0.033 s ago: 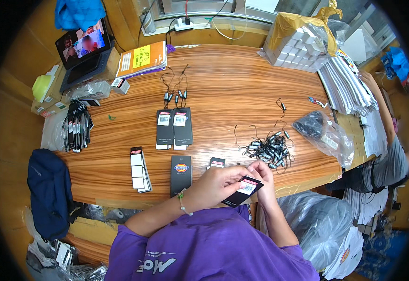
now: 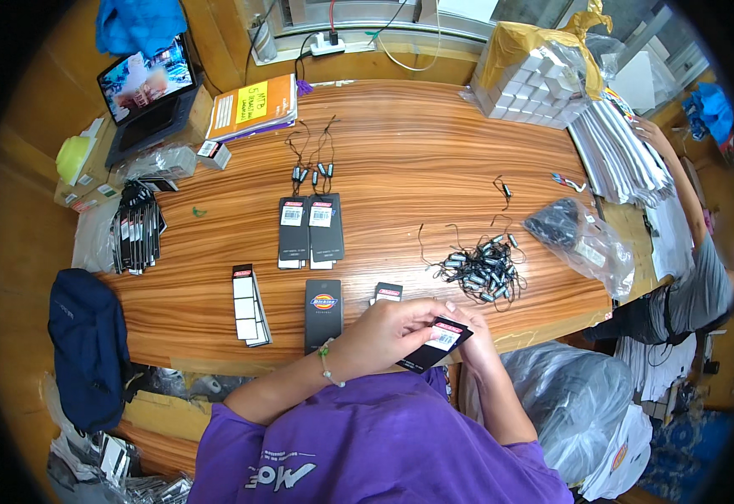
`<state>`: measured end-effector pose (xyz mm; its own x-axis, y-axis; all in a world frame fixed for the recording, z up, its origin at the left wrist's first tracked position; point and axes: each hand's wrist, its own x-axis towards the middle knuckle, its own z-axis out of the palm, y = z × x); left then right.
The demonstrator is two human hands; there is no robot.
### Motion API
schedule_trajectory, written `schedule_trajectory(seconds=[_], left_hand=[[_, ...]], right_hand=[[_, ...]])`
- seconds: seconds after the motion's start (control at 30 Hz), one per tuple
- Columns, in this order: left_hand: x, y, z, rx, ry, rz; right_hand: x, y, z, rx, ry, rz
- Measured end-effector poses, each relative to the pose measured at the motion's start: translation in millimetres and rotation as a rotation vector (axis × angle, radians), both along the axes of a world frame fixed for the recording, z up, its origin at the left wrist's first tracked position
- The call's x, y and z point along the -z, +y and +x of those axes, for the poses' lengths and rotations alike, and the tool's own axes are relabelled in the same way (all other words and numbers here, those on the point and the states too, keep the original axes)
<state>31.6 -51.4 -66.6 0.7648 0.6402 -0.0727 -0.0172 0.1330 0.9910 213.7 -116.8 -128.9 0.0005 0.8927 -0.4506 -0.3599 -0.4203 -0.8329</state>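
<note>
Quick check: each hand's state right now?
Left hand: closed, holding a black tag.
Right hand: at the tag, fingers partly hidden; grip cannot be told.

The tabletop [image 2: 417, 160] looked like smooth, varnished wood, glossy where light caught its grain. The held black tag [image 2: 421, 356] appeared to be smooth card, its white sticker [image 2: 444, 338] papery. Dark, stringlike cords [image 2: 478, 267] carried shiny, silvery pieces. The clear bag [image 2: 606, 259] was crinkled, glossy plastic; the purple shirt [image 2: 367, 437] was soft, matt cloth.
</note>
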Motion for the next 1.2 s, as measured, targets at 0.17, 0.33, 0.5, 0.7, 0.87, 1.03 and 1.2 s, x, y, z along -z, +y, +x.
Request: schedule_trajectory(seconds=[0.17,0.33,0.5,0.7,0.87,1.03,1.2], left_hand=[[-1,1,0,0.227,0.111,0.283],[-1,-1,-8,0.220,0.161,0.249],[8,0,-16,0.178,0.153,0.217],[4,0,-19,0.176,0.188,0.202],[3,-2,-21,0.177,0.199,0.215],[8,-3,-23,0.183,0.215,0.221],[9,-3,-24,0.193,0.242,0.221]], right_hand=[[-11,11,-13,-0.015,0.555,-0.037],[-7,31,-4,0.148,0.611,0.109],[-20,45,6,0.133,0.459,0.206],[-30,51,10,0.159,0.421,0.264],[-35,53,15,0.233,0.418,0.293],[-37,55,30,0.272,0.430,0.373],[-40,56,47,0.323,0.444,0.463]])
